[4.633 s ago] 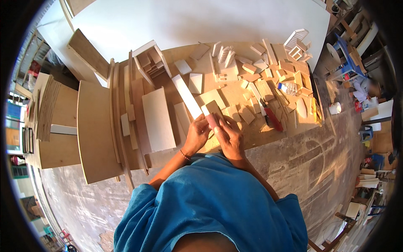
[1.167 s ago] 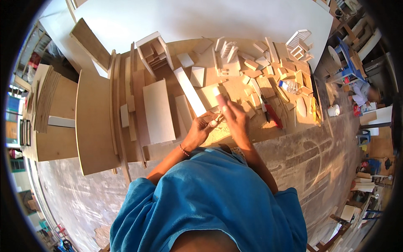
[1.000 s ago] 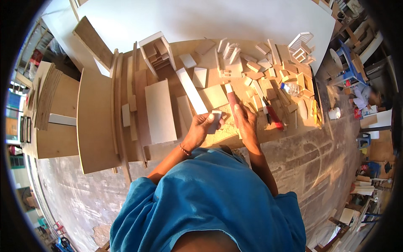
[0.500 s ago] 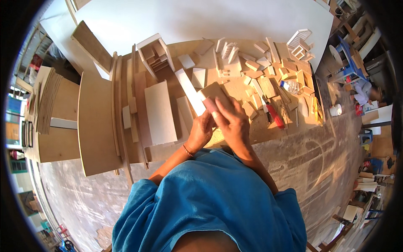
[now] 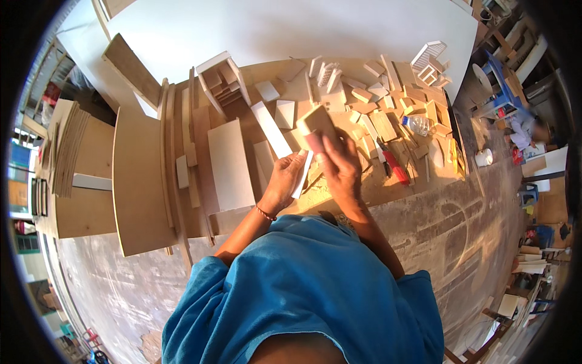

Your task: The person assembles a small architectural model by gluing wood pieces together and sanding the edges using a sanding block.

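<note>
- The left hand (image 5: 284, 181) pinches a small white piece (image 5: 302, 176) between thumb and bent fingers; the fingertips behind it are hidden.
- This piece is turned nearly edge-on, so it shows as a narrow, straight-sided bright strip, tilted with its far end leaning right; its full face cannot be made out.
- It sits just above the near part of the workbench (image 5: 374, 198), between the two hands.
- The right hand (image 5: 342, 168) grips a wooden block (image 5: 321, 121), its thumb on the near end and its fingers bent along the right side; how closely the hidden fingers press together, I cannot tell.
- The block is flat and rectangular, with a tan, shaded broad face and a pale yellow, sunlit edge on the left.
- A dull reddish band (image 5: 314, 143) covers its near end, close beside the far end of the white piece; whether they touch is unclear.
- Below the hands, fine pale dust (image 5: 316, 198) lies on the bench.
- A long white strip (image 5: 270, 127) lies just left of the block, with a wide pale panel (image 5: 231, 165) farther left.
- To the right lie a red-handled tool (image 5: 396, 170) and many wood offcuts (image 5: 383, 125).
</note>
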`<action>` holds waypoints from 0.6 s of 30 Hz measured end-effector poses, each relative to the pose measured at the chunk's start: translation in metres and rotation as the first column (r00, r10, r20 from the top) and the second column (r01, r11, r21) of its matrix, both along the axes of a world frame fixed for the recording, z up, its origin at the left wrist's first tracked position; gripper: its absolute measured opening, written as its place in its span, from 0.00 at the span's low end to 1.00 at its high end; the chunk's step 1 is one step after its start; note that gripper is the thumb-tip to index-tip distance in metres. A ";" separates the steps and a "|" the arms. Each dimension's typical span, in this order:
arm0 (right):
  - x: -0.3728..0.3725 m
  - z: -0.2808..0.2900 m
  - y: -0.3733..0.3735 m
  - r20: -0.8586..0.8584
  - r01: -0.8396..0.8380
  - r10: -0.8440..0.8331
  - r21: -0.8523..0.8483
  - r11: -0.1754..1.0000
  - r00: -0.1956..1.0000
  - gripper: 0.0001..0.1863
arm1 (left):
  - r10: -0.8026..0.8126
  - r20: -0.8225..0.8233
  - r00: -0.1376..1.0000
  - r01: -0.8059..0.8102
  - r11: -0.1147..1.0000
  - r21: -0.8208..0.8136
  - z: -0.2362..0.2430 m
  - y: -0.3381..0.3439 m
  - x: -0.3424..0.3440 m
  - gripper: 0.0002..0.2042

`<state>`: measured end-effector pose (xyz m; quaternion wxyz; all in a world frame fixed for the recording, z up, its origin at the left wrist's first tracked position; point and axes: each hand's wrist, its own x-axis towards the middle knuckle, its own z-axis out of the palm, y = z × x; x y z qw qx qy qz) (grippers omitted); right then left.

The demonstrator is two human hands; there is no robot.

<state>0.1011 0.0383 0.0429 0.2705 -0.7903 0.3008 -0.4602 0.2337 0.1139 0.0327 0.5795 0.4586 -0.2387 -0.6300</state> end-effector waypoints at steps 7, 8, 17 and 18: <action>-0.002 0.002 0.043 -0.219 -0.266 0.218 -0.221 0.938 0.951 0.19 | 0.220 -0.358 0.908 -0.298 0.937 -0.181 -0.049 0.008 -0.010 0.09; 0.003 0.000 0.032 -0.224 -0.177 0.137 -0.168 0.970 0.965 0.19 | 0.201 -0.193 0.960 -0.201 0.979 0.017 -0.042 0.002 -0.006 0.09; 0.001 0.001 0.053 -0.255 -0.349 0.306 -0.145 0.926 0.917 0.19 | -0.015 -0.578 0.816 -0.087 0.985 -0.149 -0.117 0.012 0.022 0.14; 0.002 -0.003 0.050 -0.229 -0.301 0.268 -0.124 0.945 0.936 0.19 | 0.131 -0.413 0.901 -0.166 0.985 -0.049 -0.100 0.009 0.012 0.13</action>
